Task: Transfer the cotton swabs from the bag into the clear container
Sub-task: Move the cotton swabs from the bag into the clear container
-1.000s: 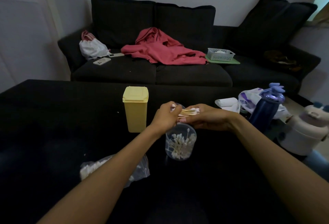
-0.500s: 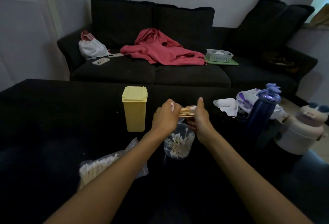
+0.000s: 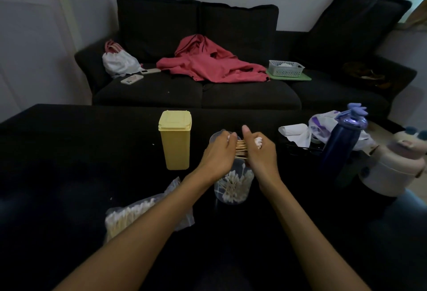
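Our left hand (image 3: 218,154) & right hand (image 3: 262,153) clamp a swab bundle (image 3: 242,149) over the clear container (image 3: 233,186). Yellow box (image 3: 175,139) stands just left; bag (image 3: 129,215) lies partly behind our left forearm, bottle (image 3: 342,142) at right.

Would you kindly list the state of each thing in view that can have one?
left hand: grips one end of the swab bundle.
right hand: grips the other end.
swab bundle: held level above the container.
clear container: upright, lidless, partly filled with swabs.
bag: lying flat, swabs inside.
yellow box: upright, lid closed.
blue bottle: upright, capped.
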Motion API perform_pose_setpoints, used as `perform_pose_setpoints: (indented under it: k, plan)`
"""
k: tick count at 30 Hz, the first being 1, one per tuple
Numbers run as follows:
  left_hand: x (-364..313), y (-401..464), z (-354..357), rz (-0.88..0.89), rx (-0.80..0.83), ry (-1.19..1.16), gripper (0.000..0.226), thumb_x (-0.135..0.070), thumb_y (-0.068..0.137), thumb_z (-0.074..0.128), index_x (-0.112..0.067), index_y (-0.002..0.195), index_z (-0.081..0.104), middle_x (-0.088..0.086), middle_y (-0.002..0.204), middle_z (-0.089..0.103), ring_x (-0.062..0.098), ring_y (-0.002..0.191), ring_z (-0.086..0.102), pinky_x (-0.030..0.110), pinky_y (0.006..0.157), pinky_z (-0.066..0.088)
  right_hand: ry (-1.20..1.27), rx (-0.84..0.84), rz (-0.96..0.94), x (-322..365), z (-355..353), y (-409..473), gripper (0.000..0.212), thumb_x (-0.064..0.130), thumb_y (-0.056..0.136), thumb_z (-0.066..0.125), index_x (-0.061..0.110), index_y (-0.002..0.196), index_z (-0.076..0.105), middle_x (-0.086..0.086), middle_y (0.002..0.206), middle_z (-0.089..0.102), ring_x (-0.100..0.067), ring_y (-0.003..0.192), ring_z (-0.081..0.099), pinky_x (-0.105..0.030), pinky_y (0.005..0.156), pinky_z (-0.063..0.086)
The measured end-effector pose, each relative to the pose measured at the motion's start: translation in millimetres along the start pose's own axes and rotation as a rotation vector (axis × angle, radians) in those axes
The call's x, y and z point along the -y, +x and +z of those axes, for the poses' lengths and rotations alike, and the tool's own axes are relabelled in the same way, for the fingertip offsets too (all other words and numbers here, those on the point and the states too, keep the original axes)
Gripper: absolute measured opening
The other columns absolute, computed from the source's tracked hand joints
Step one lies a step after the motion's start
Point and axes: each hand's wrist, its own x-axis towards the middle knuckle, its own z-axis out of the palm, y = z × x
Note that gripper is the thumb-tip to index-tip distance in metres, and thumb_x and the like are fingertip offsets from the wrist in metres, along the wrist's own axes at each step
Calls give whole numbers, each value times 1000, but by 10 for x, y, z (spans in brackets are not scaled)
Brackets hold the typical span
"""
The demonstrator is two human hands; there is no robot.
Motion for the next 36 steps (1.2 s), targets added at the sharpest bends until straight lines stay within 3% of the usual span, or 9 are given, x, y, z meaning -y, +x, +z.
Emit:
perform_pose_setpoints:
  k: [4,7,11,17,22,27,29,32,36]
  plan:
    - [37,5,114,-38,-87,90,33,-33,103,27,-13,104,53,6,96,61,16,82,59,28,63,42,89,-46,153,-66,48,-3,25,38,88,60,14,92,63,-2,85,67,-10,75,64,-22,61,47]
    - [48,32,129,-13,-184,185,32,-31,102,28,-12,98,53,7,94,62,20,83,60,36,71,47,155,10,267,-66,56,28,22,34,90,59,13,96,63,-5,91,67,-14,79,65,-26,62,48]
    - [8,50,136,56,-3,276,30,-35,102,28,-22,86,50,0,81,58,17,78,59,33,67,45,59,-113,211,-151,-34,66,18,31,89,61,16,80,61,-5,85,68,-14,77,66,-28,64,52]
    - [65,46,42,-55,204,-19,30,-38,101,34,-17,99,55,-2,77,59,5,60,57,20,57,44,16,-85,156,-180,-107,34,13,25,83,69,17,74,63,-1,75,69,-13,72,69,-28,62,54]
    - [80,8,-229,-309,68,-72,32,-19,104,27,-7,122,50,5,100,63,11,75,56,21,56,44,-63,-128,57,-141,-230,21,19,20,83,69,13,67,60,0,63,61,-8,56,57,-20,49,40]
    - [245,-106,-263,-503,331,214,70,6,87,58,-4,146,22,12,147,36,27,127,47,28,79,50,-86,-59,68,-145,-360,53,19,19,84,68,14,67,59,-1,63,60,-8,53,53,-19,46,38]
    - [341,-115,-179,-471,394,316,88,-4,75,76,-4,145,22,9,146,38,23,128,44,26,89,48,-101,-40,74,-157,-352,54,18,18,83,68,14,69,59,-2,65,61,-9,55,55,-21,49,40]
    - [449,-102,-44,-387,351,192,74,-5,66,84,-11,125,40,0,122,53,12,113,49,13,82,46,-101,4,95,-179,-355,55,16,17,83,69,13,70,60,-2,67,62,-10,58,57,-22,52,40]
    - [511,-58,72,-303,260,-39,83,3,62,83,-9,131,38,1,124,54,12,109,54,22,88,46,-88,30,107,-207,-419,79,20,17,83,69,15,66,59,-1,62,60,-10,53,54,-21,48,38]
